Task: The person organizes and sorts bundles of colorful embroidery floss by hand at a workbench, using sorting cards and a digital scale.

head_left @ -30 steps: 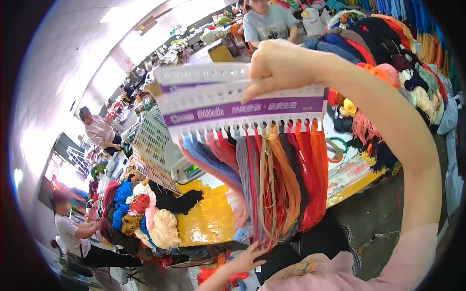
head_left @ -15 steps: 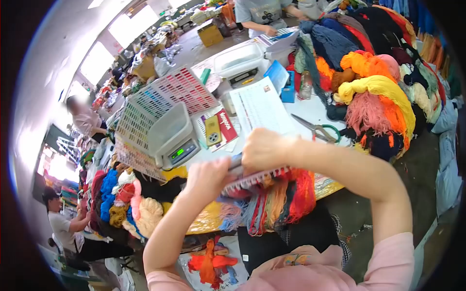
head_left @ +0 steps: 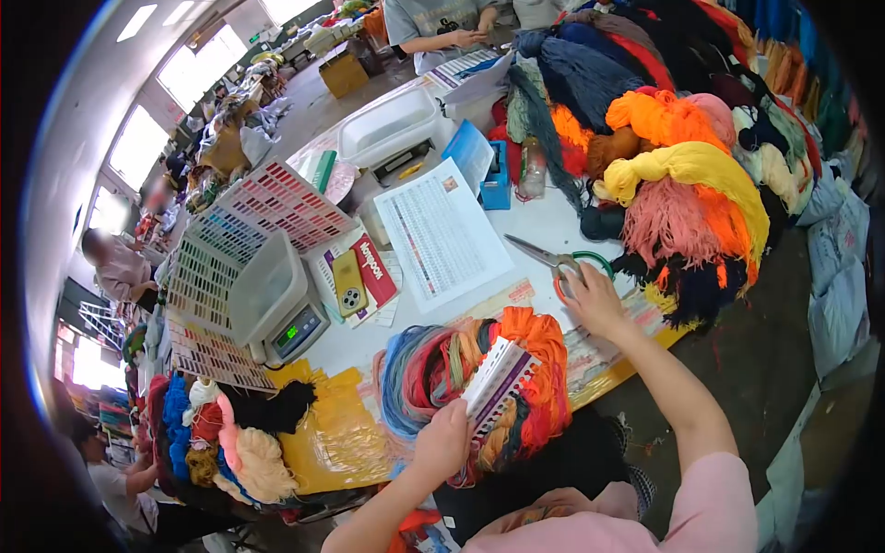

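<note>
My left hand is closed on the lower end of a white and purple thread card with a row of holes along its edge. Embroidery threads in blue, pink, tan and orange-red hang from the card and lie bunched on the near table edge. My right hand is at the scissors, its fingers curled on the orange-lined handle loop. The scissors lie on the tabletop with their blades pointing left.
A printed chart, a phone and a red notebook lie mid-table. On the left stand a scale with a plastic tub and colour cards. Yarn heaps fill the right. A co-worker stands opposite.
My right hand has left the thread card and moved right to the scissors. The left hand has lowered the card, and its threads now rest on the table edge.
</note>
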Demonstrator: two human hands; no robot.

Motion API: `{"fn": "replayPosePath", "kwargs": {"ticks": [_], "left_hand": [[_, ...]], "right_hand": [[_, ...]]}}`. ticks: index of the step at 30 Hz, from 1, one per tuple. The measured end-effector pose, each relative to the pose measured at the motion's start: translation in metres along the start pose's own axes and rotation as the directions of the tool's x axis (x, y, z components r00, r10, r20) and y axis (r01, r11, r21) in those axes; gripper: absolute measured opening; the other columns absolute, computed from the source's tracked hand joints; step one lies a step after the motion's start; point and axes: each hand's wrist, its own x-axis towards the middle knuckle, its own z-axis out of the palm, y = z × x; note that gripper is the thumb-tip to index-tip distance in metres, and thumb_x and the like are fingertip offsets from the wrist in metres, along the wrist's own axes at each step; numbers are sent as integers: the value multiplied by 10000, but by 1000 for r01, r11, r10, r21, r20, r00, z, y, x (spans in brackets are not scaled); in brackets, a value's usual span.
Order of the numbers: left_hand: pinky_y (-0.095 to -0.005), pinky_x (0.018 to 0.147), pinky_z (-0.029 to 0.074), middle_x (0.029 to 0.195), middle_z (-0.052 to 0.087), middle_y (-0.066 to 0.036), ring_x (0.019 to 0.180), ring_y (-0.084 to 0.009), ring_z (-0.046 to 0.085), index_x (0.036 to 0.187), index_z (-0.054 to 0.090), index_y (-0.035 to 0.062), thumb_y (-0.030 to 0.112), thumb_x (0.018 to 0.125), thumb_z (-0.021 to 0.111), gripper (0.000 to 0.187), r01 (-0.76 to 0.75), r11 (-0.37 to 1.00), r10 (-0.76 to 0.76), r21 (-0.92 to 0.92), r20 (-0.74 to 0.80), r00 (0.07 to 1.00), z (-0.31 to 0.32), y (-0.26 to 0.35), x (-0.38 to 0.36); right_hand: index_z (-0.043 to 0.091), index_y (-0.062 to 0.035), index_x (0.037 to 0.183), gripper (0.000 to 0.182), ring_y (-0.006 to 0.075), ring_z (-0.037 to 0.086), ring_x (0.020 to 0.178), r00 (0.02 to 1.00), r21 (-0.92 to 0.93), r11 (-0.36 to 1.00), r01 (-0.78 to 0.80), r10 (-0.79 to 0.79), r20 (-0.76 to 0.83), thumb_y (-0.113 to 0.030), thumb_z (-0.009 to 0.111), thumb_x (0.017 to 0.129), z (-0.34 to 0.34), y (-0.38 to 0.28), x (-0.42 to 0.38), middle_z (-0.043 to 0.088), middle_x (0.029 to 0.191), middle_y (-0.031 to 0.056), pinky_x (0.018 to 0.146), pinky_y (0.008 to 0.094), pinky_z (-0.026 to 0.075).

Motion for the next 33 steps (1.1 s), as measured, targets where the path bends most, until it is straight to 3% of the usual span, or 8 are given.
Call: {"fn": "replayPosePath", "kwargs": {"ticks": [8, 12, 14, 17, 18, 20, 22, 33], "left_hand": [[-423, 645, 446, 943, 525, -183, 866, -319, 521, 1037, 396, 8, 155, 801, 457, 285, 110, 993, -110, -41, 14, 994, 1, -3, 1], [-454, 571, 433, 724, 552, -199, 690, -352, 550, 930, 412, 30, 155, 815, 439, 172, 218, 976, -218, -4, 40, 975, -3, -5, 4], [-470, 528, 420, 607, 535, -207, 589, -378, 540, 867, 407, 35, 158, 818, 436, 136, 276, 961, -276, 14, 57, 959, -6, -13, 6], [-485, 483, 383, 552, 486, -245, 556, -421, 502, 790, 393, 17, 168, 826, 433, 160, 237, 959, -253, -152, -96, 963, -16, -16, 5], [-485, 481, 377, 560, 482, -253, 565, -427, 498, 784, 394, 12, 169, 827, 433, 167, 241, 950, -265, -197, -108, 958, -20, -13, 4], [-475, 484, 367, 589, 483, -254, 596, -424, 503, 752, 407, 11, 171, 827, 442, 180, 231, 938, -276, -261, -155, 949, -30, 0, 0], [-463, 484, 368, 601, 486, -249, 608, -418, 507, 740, 411, 11, 164, 826, 448, 180, 225, 914, -298, -338, -185, 936, -44, 25, -7], [-240, 505, 382, 573, 470, -120, 539, -80, 446, 908, 545, -9, 123, 829, 472, 170, 127, 664, -442, -737, -250, 862, -54, 46, -100]], "right_hand": [[353, -102, 1224, 468, 301, 276, 1172, 991, -198, 979, -55, 78, 111, -317, 417, 813, 40, 19, 42, 294, 1283, 156, 953, 432, 209], [384, -84, 1190, 461, 314, 292, 1149, 993, -148, 983, -106, 96, -71, -181, 504, 756, 36, 0, 44, 329, 1245, 165, 926, 437, 225], [474, -42, 1008, 324, 320, 412, 972, 969, 260, 963, -71, 129, -212, -64, 543, 693, 10, -33, 17, 428, 1062, 169, 807, 381, 336], [524, -1, 778, 104, 230, 523, 662, 929, 683, 640, -352, 328, 172, -60, 562, 701, -34, -89, -58, 515, 655, 101, 618, 303, 413], [536, 1, 774, 115, 156, 539, 710, 945, 780, 535, -323, 231, 232, -92, 583, 723, -47, -109, -81, 545, 672, 82, 619, 266, 421], [540, 4, 851, 159, 118, 541, 792, 702, 700, 48, -712, 89, 707, -99, 593, 742, -63, -150, -112, 572, 768, 68, 649, 235, 435], [509, 1, 975, 276, 110, 537, 836, 819, 802, -223, -554, 28, 573, -90, 611, 735, -54, -188, -127, 568, 858, 65, 691, 223, 444], [435, -27, 1072, 419, 149, 541, 860, 788, 693, -426, -582, -85, 610, 18, 598, 689, -57, -233, -119, 540, 973, 59, 746, 305, 453]]}}
